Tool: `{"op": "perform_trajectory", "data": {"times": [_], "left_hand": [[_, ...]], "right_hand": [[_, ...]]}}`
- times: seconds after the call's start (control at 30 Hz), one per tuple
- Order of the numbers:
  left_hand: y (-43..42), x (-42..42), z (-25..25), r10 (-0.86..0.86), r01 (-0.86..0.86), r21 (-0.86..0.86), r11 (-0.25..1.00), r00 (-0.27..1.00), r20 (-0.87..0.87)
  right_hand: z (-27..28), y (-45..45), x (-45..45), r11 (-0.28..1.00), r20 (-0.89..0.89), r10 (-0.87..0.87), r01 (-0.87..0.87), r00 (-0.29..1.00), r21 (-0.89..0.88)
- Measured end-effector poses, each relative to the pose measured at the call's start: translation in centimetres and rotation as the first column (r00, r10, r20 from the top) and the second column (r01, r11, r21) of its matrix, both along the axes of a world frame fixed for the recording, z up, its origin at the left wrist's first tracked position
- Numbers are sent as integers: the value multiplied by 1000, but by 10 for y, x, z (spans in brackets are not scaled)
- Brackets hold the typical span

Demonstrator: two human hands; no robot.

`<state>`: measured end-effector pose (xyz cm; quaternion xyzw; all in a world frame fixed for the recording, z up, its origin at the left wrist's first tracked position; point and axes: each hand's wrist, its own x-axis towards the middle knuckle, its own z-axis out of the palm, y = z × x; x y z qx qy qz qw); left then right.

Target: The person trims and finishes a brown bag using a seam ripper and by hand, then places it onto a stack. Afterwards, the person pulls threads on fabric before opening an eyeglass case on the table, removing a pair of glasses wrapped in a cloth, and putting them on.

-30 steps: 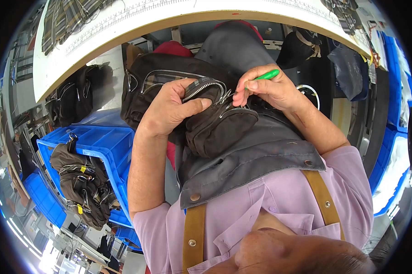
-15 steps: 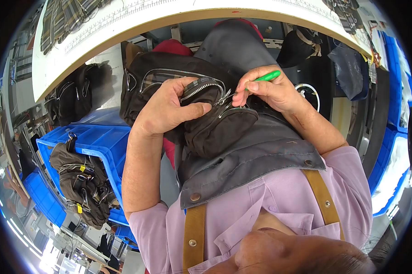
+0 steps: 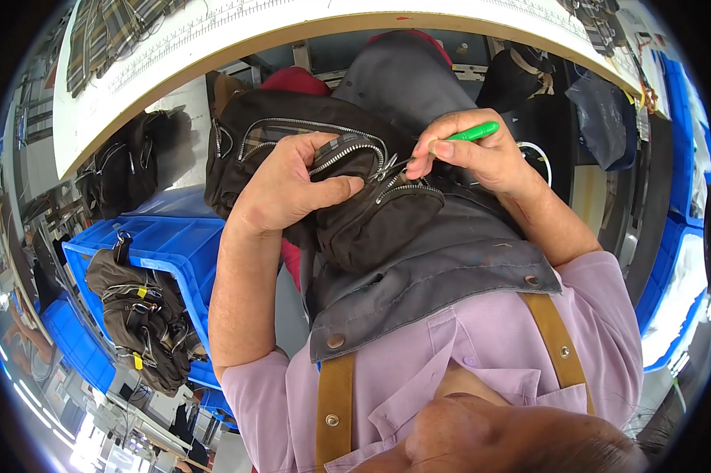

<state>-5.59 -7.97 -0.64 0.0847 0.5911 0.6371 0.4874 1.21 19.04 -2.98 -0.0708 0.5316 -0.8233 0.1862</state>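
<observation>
A dark brown bag (image 3: pixel 371 229) with silver-toothed zippers lies across my lap, over a grey apron (image 3: pixel 450 244). My left hand (image 3: pixel 296 185) pinches the bag beside a curved zipper (image 3: pixel 346 154), its thumb on the fabric. In my right hand (image 3: pixel 474 154) is a green-handled tool (image 3: pixel 475 132) with a thin metal shaft. That shaft points left to the metal zipper pulls (image 3: pixel 385 167), where the zippers meet. Its tip is too small to make out. A second short zipper (image 3: pixel 409 189) curves just below the pulls.
A white table (image 3: pixel 292 27) with ruler markings and plaid fabric pieces (image 3: pixel 111 39) spans the top. At the left, a blue crate (image 3: pixel 186 244) has more brown bags (image 3: pixel 146 315) by it. Another dark bag (image 3: pixel 119 165) lies behind. Blue bins (image 3: pixel 679 260) stand at the right.
My right hand has shifted slightly right with the green-handled tool, drawing it a little away from the zipper pulls. My left hand and the bag are nearly still.
</observation>
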Motion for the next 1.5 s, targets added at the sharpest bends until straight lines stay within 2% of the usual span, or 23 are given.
{"op": "perform_trajectory", "data": {"times": [0.3, 1.07, 1.17, 1.37, 1.5], "left_hand": [[1, 2, 0, 25, -26, 21, 999, 999, 35], [2, 2, 7, 85, -85, -18, 996, 996, -6], [1, 1, 7, 63, -64, -26, 998, 998, -12], [2, -1, 9, 32, -31, -45, 999, 999, 19], [2, -1, 8, 27, -27, -39, 999, 1000, 14]], "right_hand": [[4, 0, 2, 998, -34, 11, -9, 999, 55], [15, 0, 0, 995, -85, 29, -21, 996, 96], [14, -2, 1, 998, -40, 12, -9, 999, 64], [10, -1, 0, 998, -73, 6, -2, 997, 55], [19, 17, -13, 994, -47, -32, 27, 998, -108]]}}
